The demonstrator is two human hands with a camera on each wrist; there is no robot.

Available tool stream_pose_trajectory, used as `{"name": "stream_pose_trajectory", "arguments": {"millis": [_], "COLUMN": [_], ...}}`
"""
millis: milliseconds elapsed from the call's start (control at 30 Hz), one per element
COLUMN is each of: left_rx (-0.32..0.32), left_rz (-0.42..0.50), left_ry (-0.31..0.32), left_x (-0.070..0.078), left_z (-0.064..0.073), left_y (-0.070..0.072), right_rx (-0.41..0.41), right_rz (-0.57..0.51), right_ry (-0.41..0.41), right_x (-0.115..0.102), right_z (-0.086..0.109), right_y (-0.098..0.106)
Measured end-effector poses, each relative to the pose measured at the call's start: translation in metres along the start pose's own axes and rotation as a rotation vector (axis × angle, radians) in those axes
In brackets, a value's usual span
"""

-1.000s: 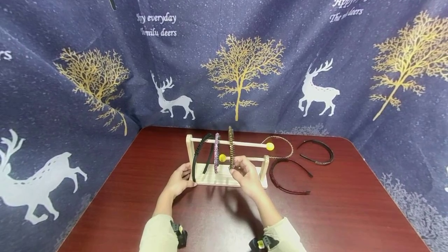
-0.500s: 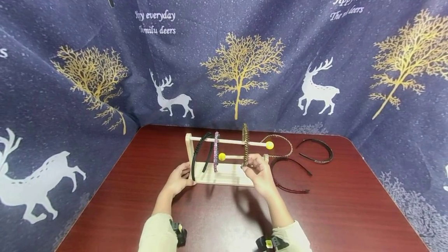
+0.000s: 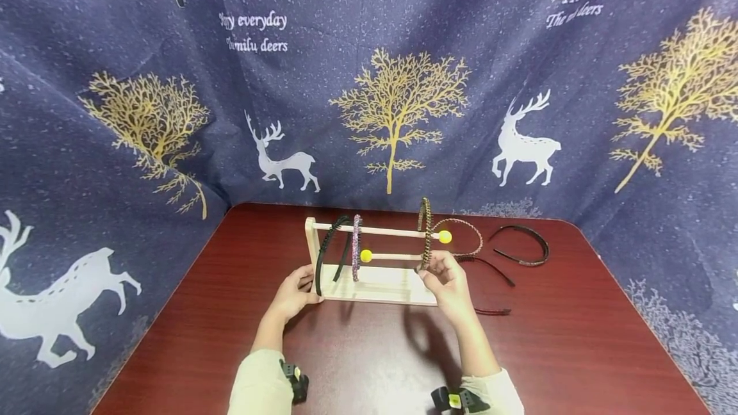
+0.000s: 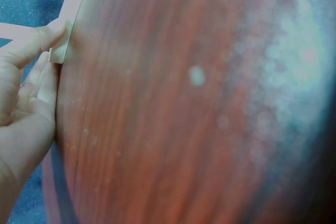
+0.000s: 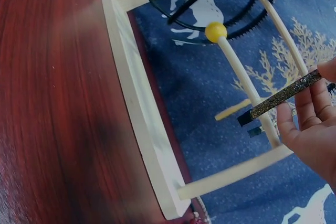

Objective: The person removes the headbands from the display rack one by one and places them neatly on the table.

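A wooden headband stand [image 3: 369, 293] has two horizontal rods, one above the other. My left hand [image 3: 291, 296] grips the left end of its base; in the left wrist view my thumb and fingers [image 4: 50, 30] pinch the corner. Fingers and thumb of my right hand [image 3: 452, 284] pinch the lower end of a glittery gold-brown headband [image 3: 428, 229], which overlaps both rods near their right side. In the right wrist view this headband [image 5: 286, 96] crosses the lower rod. A black headband [image 3: 321, 261] and a pink sequined headband [image 3: 356, 248] hang at the stand's left.
Yellow balls tip the upper rod [image 3: 445, 237] and lower rod [image 3: 366, 255]. Right of the stand lie a black headband [image 3: 533, 242], a thin braided headband [image 3: 475, 235] and a dark red headband [image 3: 496, 269], partly hidden by my hand. A patterned cloth [image 3: 323, 95] hangs behind the table.
My right hand has moved right, carrying the gold-brown headband along the rods toward the stand's right side. My left hand stays at the base's left end.
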State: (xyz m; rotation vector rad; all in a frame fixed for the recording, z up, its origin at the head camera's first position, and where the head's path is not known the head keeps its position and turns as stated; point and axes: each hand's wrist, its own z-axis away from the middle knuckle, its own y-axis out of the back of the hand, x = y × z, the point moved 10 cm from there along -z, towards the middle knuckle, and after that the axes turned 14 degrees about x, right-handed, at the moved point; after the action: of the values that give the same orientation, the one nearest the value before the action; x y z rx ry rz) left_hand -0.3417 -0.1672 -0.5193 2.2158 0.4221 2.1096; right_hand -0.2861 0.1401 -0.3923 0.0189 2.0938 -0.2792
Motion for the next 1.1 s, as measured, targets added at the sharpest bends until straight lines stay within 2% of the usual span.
{"name": "stream_pose_trajectory", "arguments": {"millis": [167, 267, 433, 567, 767, 1000, 1100], "left_rx": [-0.015, -0.014, 0.005, 0.024, 0.036, 0.028, 0.032], "left_rz": [0.013, 0.009, 0.003, -0.026, -0.040, -0.035, -0.033], "left_ry": [0.001, 0.007, 0.011, 0.007, 0.024, 0.005, 0.010], "left_x": [0.018, 0.019, 0.001, -0.014, -0.016, -0.015, -0.016], "left_z": [0.009, 0.010, 0.003, -0.004, -0.005, -0.005, -0.005], "left_y": [0.002, 0.002, 0.001, 0.001, 0.001, 0.000, 0.000], "right_rx": [0.008, 0.021, 0.019, 0.045, 0.097, 0.093, 0.105], "right_rz": [-0.080, -0.112, -0.137, -0.154, -0.153, -0.195, -0.177], "right_ry": [0.026, 0.050, 0.094, 0.096, 0.093, 0.079, 0.072], "right_x": [-0.004, -0.005, -0.011, -0.015, -0.018, -0.021, -0.023], "right_z": [-0.001, -0.002, -0.003, -0.002, -0.001, -0.002, -0.003], "right_y": [0.009, 0.015, 0.022, 0.029, 0.040, 0.044, 0.045]}}
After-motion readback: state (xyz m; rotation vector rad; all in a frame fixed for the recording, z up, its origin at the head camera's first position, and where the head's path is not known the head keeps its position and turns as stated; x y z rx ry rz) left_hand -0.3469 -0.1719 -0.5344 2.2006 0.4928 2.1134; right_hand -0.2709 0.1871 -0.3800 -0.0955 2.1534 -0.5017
